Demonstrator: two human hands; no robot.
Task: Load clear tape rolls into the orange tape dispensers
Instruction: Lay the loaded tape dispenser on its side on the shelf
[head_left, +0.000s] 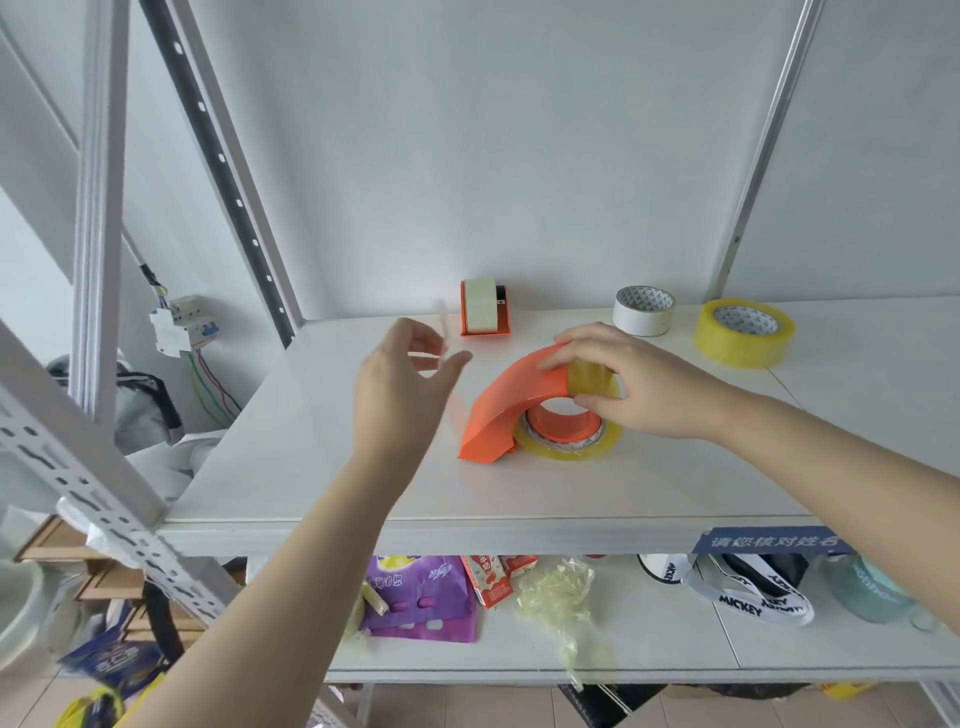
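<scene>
Head view: right hand clamps the orange dispenser, clear tape roll seated inside, on the shelf; its tapered end lies leftward, nearer the left hand, which hovers with fingers loosely spread.

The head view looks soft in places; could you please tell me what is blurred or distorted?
In the head view, the left hand is smeared by motion blur, while the right hand on the orange dispenser is sharp; the shelf uprights lean from wide-angle distortion.
</scene>
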